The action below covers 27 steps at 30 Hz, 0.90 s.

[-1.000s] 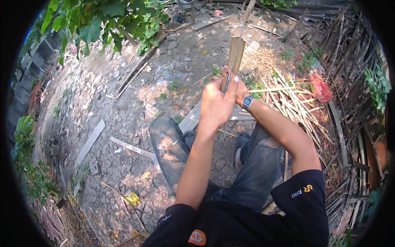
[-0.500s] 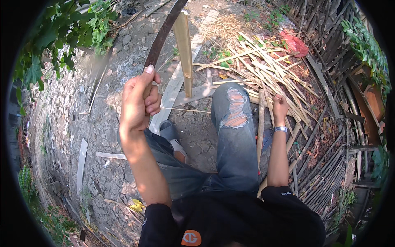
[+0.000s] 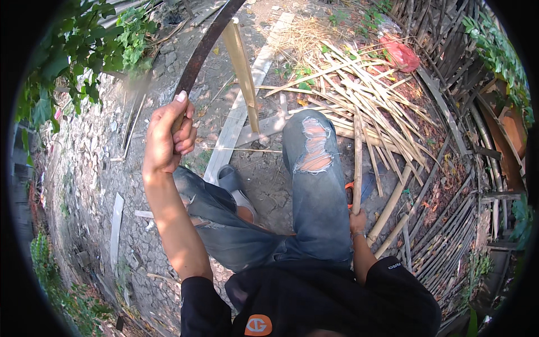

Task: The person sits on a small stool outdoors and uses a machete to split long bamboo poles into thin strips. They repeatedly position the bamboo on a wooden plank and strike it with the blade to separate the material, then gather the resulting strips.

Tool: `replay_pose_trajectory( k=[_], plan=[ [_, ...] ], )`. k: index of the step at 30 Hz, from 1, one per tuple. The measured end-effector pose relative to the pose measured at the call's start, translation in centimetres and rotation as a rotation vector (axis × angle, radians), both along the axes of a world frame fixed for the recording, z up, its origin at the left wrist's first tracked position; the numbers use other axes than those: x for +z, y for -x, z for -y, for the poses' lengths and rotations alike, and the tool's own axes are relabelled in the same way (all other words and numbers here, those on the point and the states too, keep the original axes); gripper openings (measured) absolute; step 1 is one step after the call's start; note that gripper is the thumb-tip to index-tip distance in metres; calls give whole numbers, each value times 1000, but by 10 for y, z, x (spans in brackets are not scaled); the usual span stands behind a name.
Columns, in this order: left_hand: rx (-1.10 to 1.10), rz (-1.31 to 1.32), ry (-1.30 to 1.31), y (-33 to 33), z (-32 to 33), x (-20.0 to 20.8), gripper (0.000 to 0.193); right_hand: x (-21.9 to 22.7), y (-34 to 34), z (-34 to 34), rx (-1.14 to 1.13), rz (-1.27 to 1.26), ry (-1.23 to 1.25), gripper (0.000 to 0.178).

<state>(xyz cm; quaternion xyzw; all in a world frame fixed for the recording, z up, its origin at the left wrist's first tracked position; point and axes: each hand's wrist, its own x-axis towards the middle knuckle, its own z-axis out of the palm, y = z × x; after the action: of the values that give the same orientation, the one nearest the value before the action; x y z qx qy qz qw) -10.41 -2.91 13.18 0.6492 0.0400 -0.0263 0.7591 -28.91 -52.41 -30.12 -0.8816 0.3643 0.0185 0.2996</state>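
Note:
My left hand (image 3: 171,132) is closed around the lower end of a machete (image 3: 203,53), thumb along the top. Its dark, slightly curved blade slants up and to the right, past the upper edge of the picture. A split bamboo piece (image 3: 241,76) stands nearly upright beside the blade; whether the two touch I cannot tell. Low beside my right knee, my right hand (image 3: 357,222) is closed on the near end of a long bamboo stick (image 3: 357,163). Part of that hand is hidden behind the stick and my leg.
A heap of split bamboo strips (image 3: 370,95) lies ahead to the right, with a red plastic bag (image 3: 400,54) behind it. A grey plank (image 3: 255,84) runs along the cracked ground. Thin poles (image 3: 432,253) are stacked at right; leaves (image 3: 62,62) hang at upper left.
My right hand has dropped from above the strips to the near end of the bamboo stick and closed on it. My left hand, with the machete, has shifted slightly left.

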Motion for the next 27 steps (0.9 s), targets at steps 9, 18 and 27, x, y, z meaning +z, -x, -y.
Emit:
replay_pose_trajectory(
  k=[9,18,27],
  plan=[
    [-111,-7,-124,-7,-20,23,43,280,-174,0,271,681,-449,28],
    [-50,16,-267,-14,-10,37,44,584,-263,-58,639,1225,-462,32],
    [-174,-118,-341,-24,-34,30,44,537,-222,-99,924,129,-230,30]
  ],
)
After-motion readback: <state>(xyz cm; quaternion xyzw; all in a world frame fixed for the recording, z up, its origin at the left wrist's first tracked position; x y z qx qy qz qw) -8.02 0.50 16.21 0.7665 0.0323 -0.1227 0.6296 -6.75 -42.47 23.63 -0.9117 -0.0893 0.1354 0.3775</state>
